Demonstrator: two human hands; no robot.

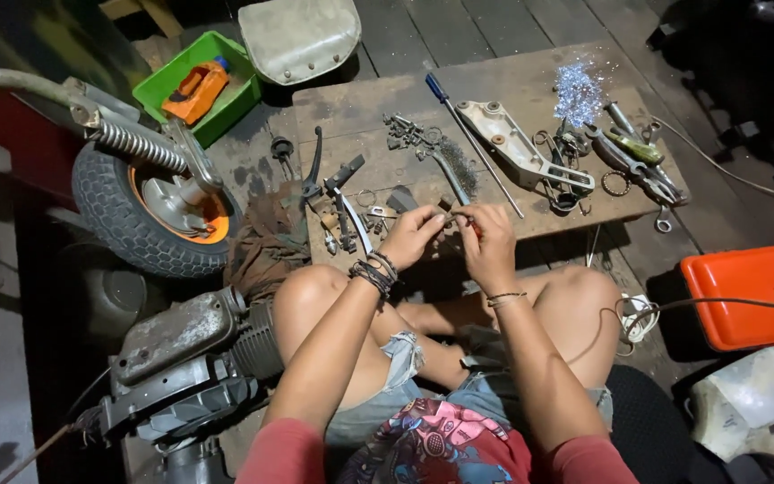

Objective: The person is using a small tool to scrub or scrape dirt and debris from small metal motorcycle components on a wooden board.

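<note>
I sit cross-legged before a low wooden board strewn with metal parts. My left hand and my right hand meet over its near edge, fingertips pinched together on a small metal part held between them; what it is I cannot tell. A wire brush lies just beyond my hands. A blue-handled screwdriver and a pale metal bracket lie further back.
A small wheel with an orange hub and a spring fork stands at left, an engine below it. A green bin sits at the back left. Pliers and wrenches lie right; an orange case is at far right.
</note>
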